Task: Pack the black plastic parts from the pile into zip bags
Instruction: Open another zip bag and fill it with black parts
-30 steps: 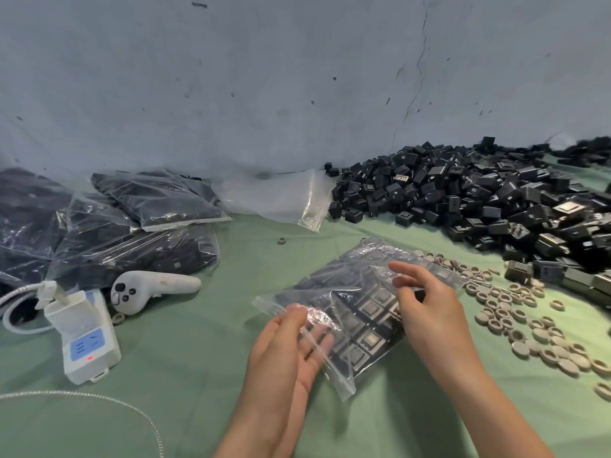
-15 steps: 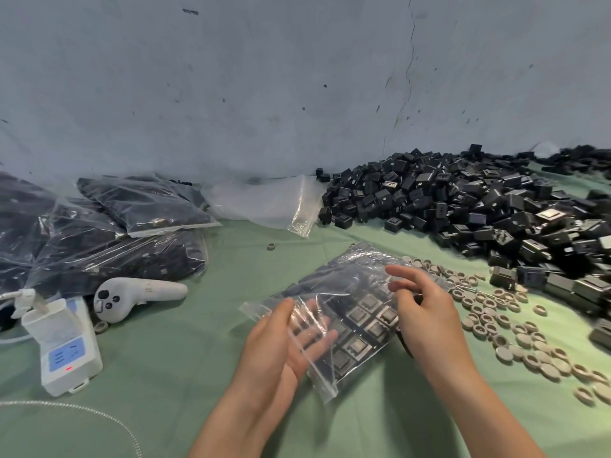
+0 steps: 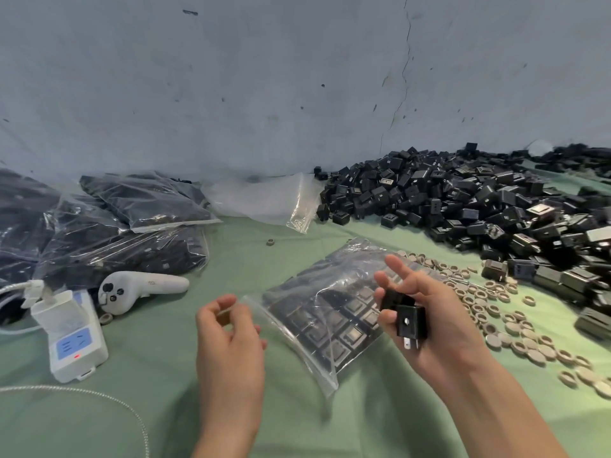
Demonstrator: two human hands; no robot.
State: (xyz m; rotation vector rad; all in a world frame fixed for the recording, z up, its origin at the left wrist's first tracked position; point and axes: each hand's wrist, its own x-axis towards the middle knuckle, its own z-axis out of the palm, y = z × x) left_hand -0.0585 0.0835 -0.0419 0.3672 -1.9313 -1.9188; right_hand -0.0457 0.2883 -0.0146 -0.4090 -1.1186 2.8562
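A clear zip bag point(image 3: 334, 305), partly filled with rows of black plastic parts, lies on the green cloth in front of me. My left hand point(image 3: 228, 338) pinches the bag's open left corner between thumb and fingers. My right hand point(image 3: 429, 319) hovers over the bag's right side with its palm turned up and holds two black plastic parts point(image 3: 405, 317); metal prongs stick out of the lower one. The big pile of black parts point(image 3: 469, 206) spreads along the wall at the right.
Several filled bags point(image 3: 109, 233) lie stacked at the left. An empty zip bag point(image 3: 267, 201) rests against the wall. A white controller point(image 3: 139, 289) and a white power strip point(image 3: 71, 338) with cable sit at the left. Beige rings point(image 3: 509, 322) are scattered at the right.
My right hand has lifted off the bag and turned palm up, showing the black parts in it. My left hand slid off the bag's top to pinch its left corner.
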